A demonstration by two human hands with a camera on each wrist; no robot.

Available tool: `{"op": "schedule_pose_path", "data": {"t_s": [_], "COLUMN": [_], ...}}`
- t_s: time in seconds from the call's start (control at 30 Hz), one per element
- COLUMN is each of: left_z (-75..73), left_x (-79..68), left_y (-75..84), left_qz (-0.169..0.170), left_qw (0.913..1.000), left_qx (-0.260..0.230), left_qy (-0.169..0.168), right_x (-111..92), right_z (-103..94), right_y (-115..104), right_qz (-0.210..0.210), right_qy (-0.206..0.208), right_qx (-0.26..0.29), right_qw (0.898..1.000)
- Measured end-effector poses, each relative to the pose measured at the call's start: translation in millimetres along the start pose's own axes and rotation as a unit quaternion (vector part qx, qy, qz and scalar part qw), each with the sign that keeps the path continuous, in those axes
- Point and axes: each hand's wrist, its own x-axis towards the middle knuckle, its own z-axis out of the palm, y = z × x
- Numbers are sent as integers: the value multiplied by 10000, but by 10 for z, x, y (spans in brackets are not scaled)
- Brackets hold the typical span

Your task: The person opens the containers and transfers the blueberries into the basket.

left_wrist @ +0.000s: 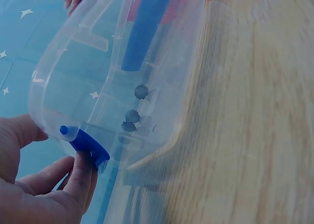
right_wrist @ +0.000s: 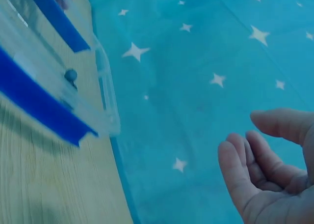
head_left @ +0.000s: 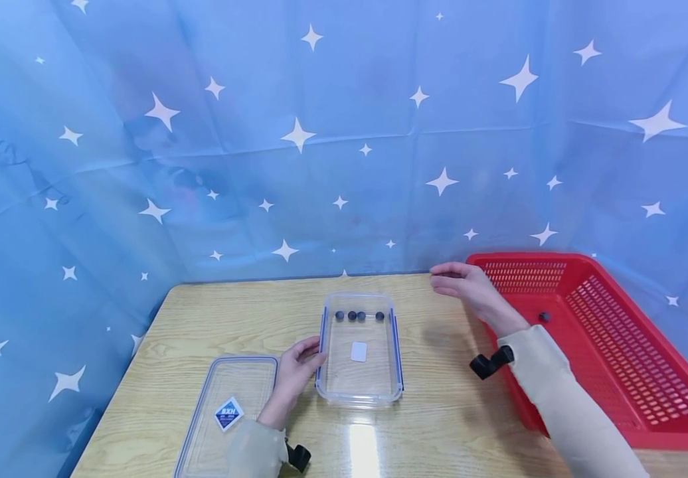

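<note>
A clear plastic food container (head_left: 372,385) with blue side latches stands on the table. Several blueberries (head_left: 361,317) lie in a row near its far wall. My left hand (head_left: 297,368) grips the container's left side; in the left wrist view its fingers (left_wrist: 81,180) lie at a blue latch (left_wrist: 88,144) and the thumb is by the rim. Away to the container's right, my right hand (head_left: 466,287) is raised near the far left corner of a red basket (head_left: 595,372). Its fingers are loosely bent with nothing between them, as the right wrist view shows.
One blueberry (head_left: 544,317) lies inside the red basket, toward its far end. A clear lid (head_left: 242,378) with a blue border and a label lies flat left of the container, partly under my left forearm. A blue star-patterned curtain (head_left: 344,166) hangs behind the table.
</note>
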Motion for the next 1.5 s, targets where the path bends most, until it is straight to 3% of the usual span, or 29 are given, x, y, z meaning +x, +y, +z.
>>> {"op": "schedule_pose_path", "data": {"t_s": [0.17, 0.4, 0.63, 0.8, 1.0, 1.5], "left_z": [-2, -39, -5, -17, -33, -47], "left_x": [8, 131, 7, 50, 142, 138], "left_y": [-10, -271, -32, -117, -332, -307], "left_qz": [22, -47, 132, -50, -32, -61], "left_qw": [10000, 10000, 9999, 10000, 10000, 10000], "left_qx": [-7, -62, 71, 6, 71, -61], "left_qy": [4, 11, -23, 15, 57, -29], "right_x": [119, 243, 333, 360, 390, 508], "right_z": [243, 574, 884, 1100, 1324, 1647], "right_y": [2, 78, 177, 245, 353, 585], "right_qz": [65, 305, 492, 582, 881, 1388], "right_qy": [-157, -335, -548, -629, -495, -147], "right_qx": [119, -142, -218, -252, -372, -420], "right_qw": [9998, 9989, 9970, 9960, 9942, 9893]}}
